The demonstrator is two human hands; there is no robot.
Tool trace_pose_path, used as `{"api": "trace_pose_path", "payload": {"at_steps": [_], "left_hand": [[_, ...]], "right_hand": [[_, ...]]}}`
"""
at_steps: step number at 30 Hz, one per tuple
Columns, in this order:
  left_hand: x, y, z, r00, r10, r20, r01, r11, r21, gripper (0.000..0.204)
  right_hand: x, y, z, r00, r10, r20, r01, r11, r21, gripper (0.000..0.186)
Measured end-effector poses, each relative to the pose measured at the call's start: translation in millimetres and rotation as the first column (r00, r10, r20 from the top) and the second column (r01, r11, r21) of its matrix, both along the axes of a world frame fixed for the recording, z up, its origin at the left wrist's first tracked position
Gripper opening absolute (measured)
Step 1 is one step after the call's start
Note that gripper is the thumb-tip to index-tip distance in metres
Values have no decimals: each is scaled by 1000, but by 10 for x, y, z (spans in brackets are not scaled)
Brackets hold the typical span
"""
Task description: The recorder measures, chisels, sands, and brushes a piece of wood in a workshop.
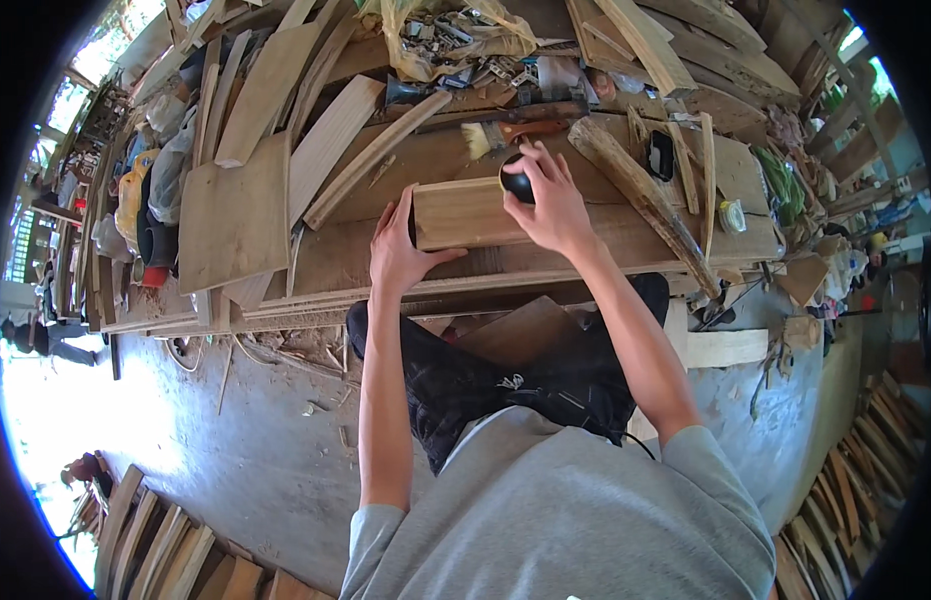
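Observation:
A short, smooth wooden block (463, 214) lies on the workbench in front of me, its left end dark. My left hand (397, 250) grips that end, with the thumb along the near edge and the fingers up the left side. At the block's right end, my right hand (551, 203) is closed round a black, dome-shaped thing (515, 180) with a thin yellowish rim. Its exact kind I cannot make out, and the palm hides part of it. Just beyond lies a paintbrush (530, 129) with pale bristles and a reddish-brown handle.
Boards (235, 205) lean and lie on the bench's left. A rough wooden stick (640, 200) slants across the right side, near a black oval case (660, 155) and a tape roll (731, 216). At the back sits a plastic bag of metal hardware (440, 40).

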State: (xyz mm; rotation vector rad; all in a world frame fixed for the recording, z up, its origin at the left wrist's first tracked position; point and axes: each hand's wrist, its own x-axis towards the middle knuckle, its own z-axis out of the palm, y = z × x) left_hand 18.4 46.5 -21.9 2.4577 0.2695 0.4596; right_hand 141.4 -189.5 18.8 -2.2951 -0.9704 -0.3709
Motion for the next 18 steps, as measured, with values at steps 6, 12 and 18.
{"api": "trace_pose_path", "payload": {"at_steps": [6, 12, 18], "left_hand": [[-28, 42, -84, 996, 20, -87, -21, 1000, -5, 131], [3, 67, -129, 999, 13, -48, -11, 999, 45, 125], [-4, 55, -103, 998, 6, -58, -7, 1000, -18, 112]], "right_hand": [[-95, 477, -160, 870, 485, -89, -491, 869, -59, 39], [-163, 765, -122, 925, 380, -35, -381, 921, -82, 42], [-142, 767, -92, 982, 136, -131, -121, 986, 117, 36]]}}
